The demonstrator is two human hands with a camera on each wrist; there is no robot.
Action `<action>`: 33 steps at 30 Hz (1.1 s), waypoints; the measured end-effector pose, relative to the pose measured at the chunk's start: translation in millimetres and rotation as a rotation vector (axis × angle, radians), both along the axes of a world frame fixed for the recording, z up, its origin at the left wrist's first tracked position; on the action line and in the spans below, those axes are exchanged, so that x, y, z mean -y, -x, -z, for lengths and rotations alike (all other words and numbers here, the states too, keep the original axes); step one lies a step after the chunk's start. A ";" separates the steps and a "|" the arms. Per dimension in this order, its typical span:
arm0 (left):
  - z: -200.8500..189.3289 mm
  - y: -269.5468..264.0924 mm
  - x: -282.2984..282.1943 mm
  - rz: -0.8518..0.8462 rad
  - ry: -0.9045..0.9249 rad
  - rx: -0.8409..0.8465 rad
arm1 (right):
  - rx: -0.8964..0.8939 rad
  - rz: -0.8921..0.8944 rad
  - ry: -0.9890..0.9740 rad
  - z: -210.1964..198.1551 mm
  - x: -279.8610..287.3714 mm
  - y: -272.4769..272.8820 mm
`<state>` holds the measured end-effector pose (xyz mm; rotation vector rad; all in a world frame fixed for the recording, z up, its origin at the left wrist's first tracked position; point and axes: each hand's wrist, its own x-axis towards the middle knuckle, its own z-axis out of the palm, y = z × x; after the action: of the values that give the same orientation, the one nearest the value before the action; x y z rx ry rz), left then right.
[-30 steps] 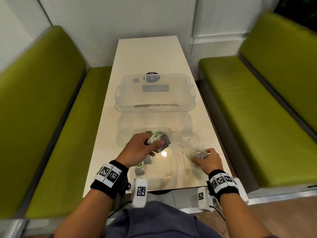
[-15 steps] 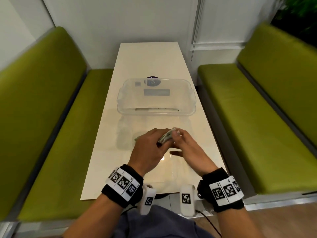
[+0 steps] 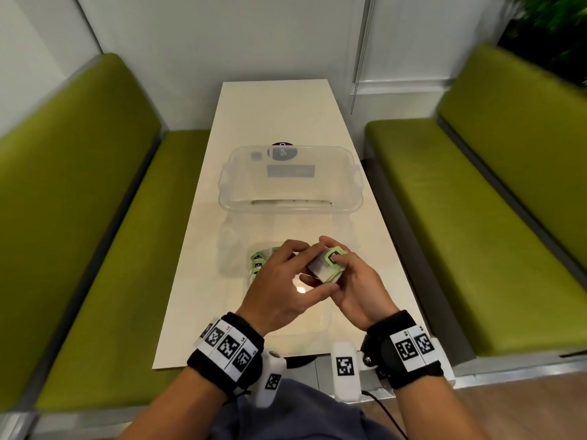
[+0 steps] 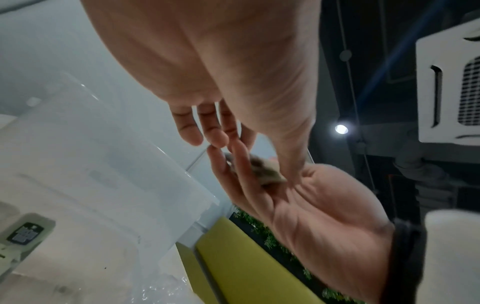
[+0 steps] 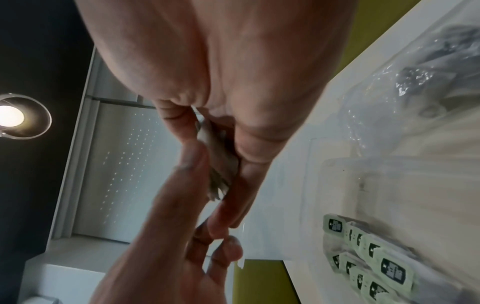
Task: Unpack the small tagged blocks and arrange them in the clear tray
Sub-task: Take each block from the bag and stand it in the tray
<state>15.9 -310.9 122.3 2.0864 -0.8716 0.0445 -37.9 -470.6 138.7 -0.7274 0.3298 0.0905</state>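
A small stack of green-edged tagged blocks (image 3: 327,265) is held over the near clear tray (image 3: 320,325), between both hands. My left hand (image 3: 279,281) pinches its left side, thumb below and fingers on top. Cupping it from the right is my right hand (image 3: 357,281), its thumb lying on the top tag. The stack (image 4: 262,170) looks blurred in the left wrist view and appears edge-on as the stack (image 5: 218,164) in the right wrist view. Several blocks (image 3: 259,263) lie in rows in the tray's far left corner; these blocks (image 5: 376,257) show their tags up.
A bigger clear plastic bin (image 3: 290,185) stands across the white table (image 3: 279,115) just beyond the hands. Crumpled clear wrapping (image 5: 415,82) lies on the table by the tray. Green benches (image 3: 492,201) run along both sides.
My right hand left the clear wrapping on the right and joined the left hand on the stack. Both hands now hold it together over the tray.
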 end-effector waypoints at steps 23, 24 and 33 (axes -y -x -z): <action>-14.6 -39.9 -19.7 0.051 0.002 -0.561 | -0.122 -0.045 0.313 26.0 22.3 13.7; -14.6 -44.0 -22.3 0.031 0.012 -0.569 | -0.148 0.003 0.286 29.2 24.7 13.7; 25.9 -88.0 -39.6 -0.082 -0.499 -0.451 | -0.226 0.127 0.225 43.3 36.7 17.9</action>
<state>103.9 -271.3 96.4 2.4456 -0.5531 -0.6346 -55.7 -507.3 95.5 -0.9197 0.6083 0.0153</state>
